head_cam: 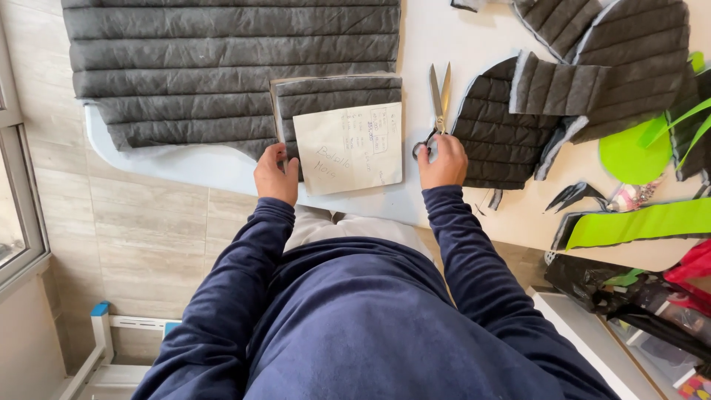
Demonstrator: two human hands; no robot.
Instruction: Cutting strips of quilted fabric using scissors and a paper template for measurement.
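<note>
My left hand [276, 172] grips the near left corner of a stack of cut grey quilted fabric pieces [337, 96] topped by a white paper pattern [349, 148] with handwriting. The stack lies on a white table [444, 37], partly over a large grey quilted fabric panel [222, 67]. My right hand [443, 161] is closed on the handles of metal scissors [439, 96], whose blades point away from me and rest on the table just right of the stack.
More cut quilted pieces [503, 126] lie right of the scissors, with others at the far right [622, 52]. Bright green fabric pieces [637, 222] and black bags [592, 285] sit at the right edge. A tiled floor and a window frame [22, 192] are at left.
</note>
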